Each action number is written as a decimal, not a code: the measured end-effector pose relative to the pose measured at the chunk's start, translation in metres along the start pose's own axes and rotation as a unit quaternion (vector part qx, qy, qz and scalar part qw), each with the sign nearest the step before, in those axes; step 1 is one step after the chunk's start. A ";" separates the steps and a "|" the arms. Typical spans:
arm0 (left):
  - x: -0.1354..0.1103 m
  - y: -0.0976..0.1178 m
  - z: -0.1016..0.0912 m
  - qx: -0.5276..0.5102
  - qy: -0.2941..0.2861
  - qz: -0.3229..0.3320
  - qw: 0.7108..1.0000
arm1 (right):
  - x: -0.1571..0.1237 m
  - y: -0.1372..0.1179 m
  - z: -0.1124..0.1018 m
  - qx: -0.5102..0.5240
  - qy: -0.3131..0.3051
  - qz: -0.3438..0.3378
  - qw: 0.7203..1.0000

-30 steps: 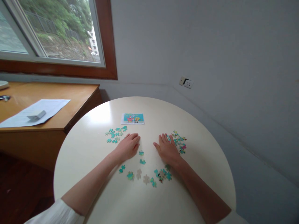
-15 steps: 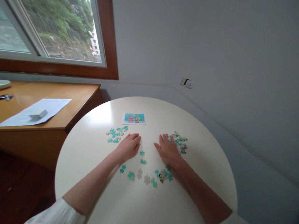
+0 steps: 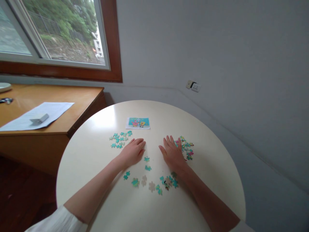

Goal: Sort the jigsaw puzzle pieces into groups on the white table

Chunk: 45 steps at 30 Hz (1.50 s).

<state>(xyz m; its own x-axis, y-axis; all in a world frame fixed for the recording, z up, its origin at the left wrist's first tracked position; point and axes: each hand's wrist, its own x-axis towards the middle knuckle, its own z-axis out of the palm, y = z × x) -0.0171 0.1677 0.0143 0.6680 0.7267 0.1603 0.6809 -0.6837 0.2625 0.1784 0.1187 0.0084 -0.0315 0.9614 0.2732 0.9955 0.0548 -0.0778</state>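
I judge sorting in hand: right hand fingers spread beside puzzle pieces, left hand grip indeterminable; next move likely requires pinching one.

Puzzle pieces partly hidden behind right grip.

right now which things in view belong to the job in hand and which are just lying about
In the job: left puzzle pile; right puzzle pile, by the right hand; loose pieces nearer the person; picture card.

Lying about: paper sheet on the desk; pale block on it; dark object, too small to identify.
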 end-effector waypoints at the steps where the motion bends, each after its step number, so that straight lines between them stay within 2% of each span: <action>1: 0.000 0.000 0.000 0.000 0.001 0.001 1.000 | 0.000 -0.002 -0.003 0.027 0.011 -0.024 0.999; 4: 0.000 0.000 0.000 -0.004 0.009 0.003 1.000 | -0.002 -0.009 -0.010 0.125 0.003 -0.140 0.982; 7: 0.000 0.001 -0.001 -0.005 0.012 0.003 1.000 | -0.007 -0.018 -0.016 0.182 -0.052 -0.221 0.957; 12: 0.000 0.000 -0.001 -0.004 0.011 0.004 1.000 | -0.012 -0.023 -0.022 0.185 -0.173 -0.255 0.933; 16: 0.000 -0.001 0.001 -0.004 0.017 0.007 1.000 | -0.013 -0.022 -0.027 0.171 -0.216 -0.264 0.924; 21: 0.000 0.000 0.000 -0.004 0.013 0.006 1.000 | -0.014 -0.024 -0.024 0.135 -0.206 -0.246 0.937; 25: 0.000 0.000 0.000 -0.008 0.015 0.006 1.000 | -0.014 -0.021 -0.014 0.084 -0.155 -0.195 0.965; 29: 0.000 -0.001 0.002 -0.007 0.015 0.010 1.000 | -0.010 -0.013 -0.005 0.046 -0.131 -0.146 0.980; 38: 0.000 -0.001 0.000 0.002 0.007 0.001 1.000 | -0.008 -0.008 -0.001 0.004 -0.119 -0.090 0.989; 45: 0.000 0.001 -0.002 0.008 -0.008 -0.005 1.000 | -0.005 0.002 0.004 -0.063 -0.087 -0.038 0.993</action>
<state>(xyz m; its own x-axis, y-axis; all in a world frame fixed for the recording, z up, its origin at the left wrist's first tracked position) -0.0174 0.1672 0.0163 0.6655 0.7328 0.1415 0.6927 -0.6771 0.2487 0.1801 0.1150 0.0035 -0.1120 0.9884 0.1024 0.9925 0.1063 0.0598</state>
